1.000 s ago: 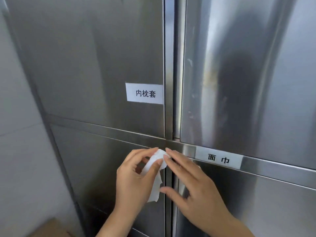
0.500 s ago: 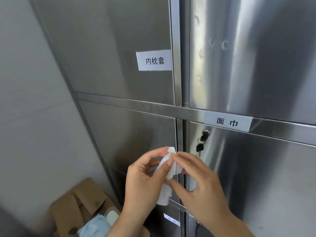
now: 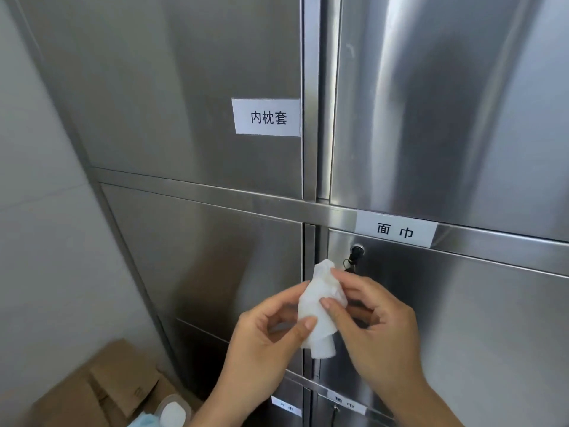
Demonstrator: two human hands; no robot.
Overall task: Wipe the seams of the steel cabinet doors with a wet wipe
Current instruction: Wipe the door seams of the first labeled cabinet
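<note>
A crumpled white wet wipe is held between both hands in front of the steel cabinet. My left hand pinches its lower part with thumb and fingers. My right hand grips its upper right side. The wipe's top tip lies over the vertical seam between the two middle doors, just below the horizontal rail. Whether the wipe touches the steel cannot be told. The upper vertical seam runs between the top doors.
A lock with a hanging key sits on the middle right door, right beside the wipe. White paper labels are stuck on the steel. Cardboard boxes and a blue item lie on the floor at lower left, by the white wall.
The view has tilted down, then up a little. Both hands, still holding the wipe, have come down from the horizontal rail to the middle doors' vertical seam, and keep reshaping the wipe.
</note>
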